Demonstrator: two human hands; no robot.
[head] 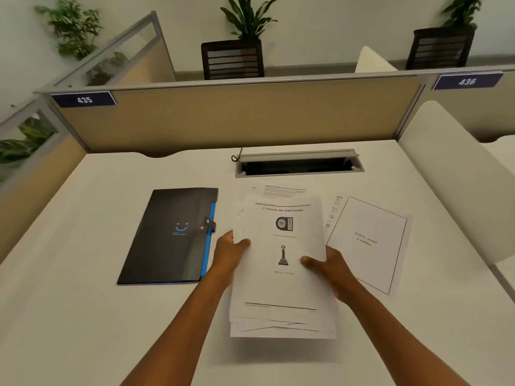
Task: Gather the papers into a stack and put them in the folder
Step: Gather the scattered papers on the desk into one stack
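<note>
A loose stack of printed papers (281, 288) is lifted a little above the white desk, its top page showing a heading and two pictures. My left hand (230, 253) grips the stack's left edge and my right hand (327, 266) grips its right edge, thumbs on top. A single bordered page (370, 240) lies flat on the desk to the right, with another sheet (333, 211) partly under it. One more printed sheet (281, 190) lies behind the stack. The black folder (170, 235) with a blue edge and snap strap lies closed to the left.
A cable tray (298, 164) is recessed in the desk (83, 302) behind the papers. Beige partition walls (237, 118) bound the desk at the back and left. A white chair back (451, 174) stands at the right.
</note>
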